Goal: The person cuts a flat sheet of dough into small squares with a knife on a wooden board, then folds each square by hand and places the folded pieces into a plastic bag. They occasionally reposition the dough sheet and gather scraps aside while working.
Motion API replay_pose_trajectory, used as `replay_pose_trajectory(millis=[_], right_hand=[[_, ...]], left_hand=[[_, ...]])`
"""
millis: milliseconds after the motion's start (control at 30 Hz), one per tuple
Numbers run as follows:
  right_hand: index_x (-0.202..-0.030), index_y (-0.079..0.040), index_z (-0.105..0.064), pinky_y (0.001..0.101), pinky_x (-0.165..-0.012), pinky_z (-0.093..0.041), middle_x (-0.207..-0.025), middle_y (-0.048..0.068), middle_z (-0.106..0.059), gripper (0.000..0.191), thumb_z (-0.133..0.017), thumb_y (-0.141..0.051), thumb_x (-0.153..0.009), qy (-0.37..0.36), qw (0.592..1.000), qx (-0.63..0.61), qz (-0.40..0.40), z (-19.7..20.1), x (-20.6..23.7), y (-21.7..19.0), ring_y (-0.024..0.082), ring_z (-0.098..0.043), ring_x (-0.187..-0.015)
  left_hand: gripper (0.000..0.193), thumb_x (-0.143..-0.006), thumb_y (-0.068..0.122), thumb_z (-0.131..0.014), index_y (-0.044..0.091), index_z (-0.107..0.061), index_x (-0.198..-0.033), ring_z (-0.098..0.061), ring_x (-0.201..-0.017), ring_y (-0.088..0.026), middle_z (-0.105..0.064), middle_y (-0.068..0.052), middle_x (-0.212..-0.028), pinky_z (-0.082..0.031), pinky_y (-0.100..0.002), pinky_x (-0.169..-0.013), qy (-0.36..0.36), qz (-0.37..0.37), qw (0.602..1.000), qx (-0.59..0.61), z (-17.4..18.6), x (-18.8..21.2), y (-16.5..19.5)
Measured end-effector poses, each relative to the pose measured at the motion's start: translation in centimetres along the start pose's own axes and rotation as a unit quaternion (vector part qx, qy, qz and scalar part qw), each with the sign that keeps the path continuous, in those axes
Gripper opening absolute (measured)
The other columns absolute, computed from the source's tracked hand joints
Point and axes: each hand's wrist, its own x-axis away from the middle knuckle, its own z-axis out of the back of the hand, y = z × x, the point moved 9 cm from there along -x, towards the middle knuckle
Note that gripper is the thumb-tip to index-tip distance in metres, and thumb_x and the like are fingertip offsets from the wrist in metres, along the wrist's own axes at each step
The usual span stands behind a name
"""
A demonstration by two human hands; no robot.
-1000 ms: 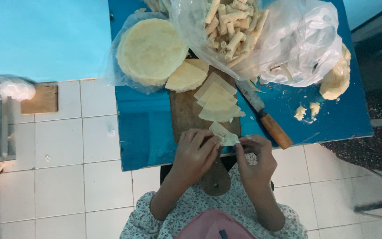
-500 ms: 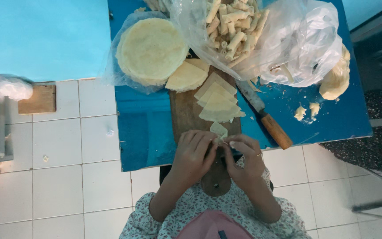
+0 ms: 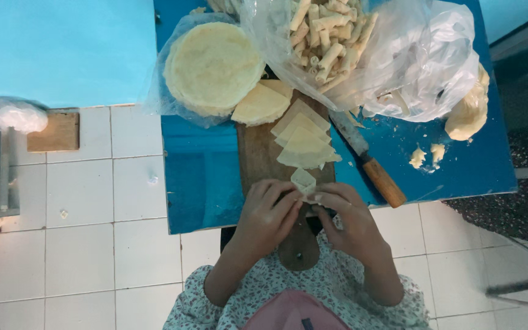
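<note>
A blue table (image 3: 203,177) over white floor tiles carries a wooden cutting board (image 3: 258,153) at centre; a wooden-handled knife (image 3: 371,165) at three o'clock; clear plastic bags (image 3: 423,61) at twelve; dough scraps (image 3: 426,154) further toward three.

A long wooden cutting board (image 3: 258,159) lies on the blue table (image 3: 203,177), its handle end overhanging the near edge. On the board's far part sits a fan of pale triangular dough pieces (image 3: 304,143); nearer, a small folded dough piece (image 3: 304,181) sits between the left hand (image 3: 267,217) and right hand (image 3: 349,223). Right of the board lies a wooden-handled knife (image 3: 371,165). Behind the board, to the left, rests a round stack of thin dough sheets in plastic (image 3: 212,67); to the right, a clear plastic bag of rolled dough sticks (image 3: 331,36).
</note>
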Motion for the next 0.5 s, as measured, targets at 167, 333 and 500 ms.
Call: replay_pose_trajectory(millis=[167,333,500], right_hand=[[-0.116,-0.005,-0.060,0.0382,-0.081,-0.058,-0.110,0.013,-0.072,0.037,-0.076,0.007,-0.085,-0.006,1.000,-0.025,0.008,0.2,-0.9,0.8,0.030,-0.073,-0.100],[-0.114,-0.005,-0.059,0.0340,-0.081,-0.060,-0.107,0.012,-0.073,0.035,-0.079,0.002,-0.086,0.034,0.999,-0.027,-0.007,0.8,-1.4,1.5,0.027,-0.076,-0.098],[-0.116,-0.002,-0.059,0.0309,-0.080,-0.060,-0.103,0.009,-0.074,0.037,-0.080,0.000,-0.085,0.026,0.997,-0.050,-0.054,0.7,-1.7,2.4,0.021,-0.077,-0.093]], left_hand=[[0.028,-0.088,0.011,-0.078,-0.001,-0.067,-0.110,-0.059,-0.109,-0.035,-0.062,-0.013,-0.117,-0.050,-0.047,-0.091,-0.032,-0.011,0.999,0.012,0.2,-0.4,0.3],[0.035,-0.083,0.014,-0.079,-0.001,-0.067,-0.112,-0.058,-0.108,-0.035,-0.061,-0.014,-0.117,-0.049,-0.048,-0.090,-0.057,-0.025,0.998,0.001,0.1,-0.5,0.2],[0.022,-0.088,0.008,-0.076,0.002,-0.067,-0.107,-0.060,-0.106,-0.033,-0.063,-0.011,-0.113,-0.049,-0.046,-0.089,-0.060,-0.021,0.998,-0.027,-0.8,-0.5,-0.2]])
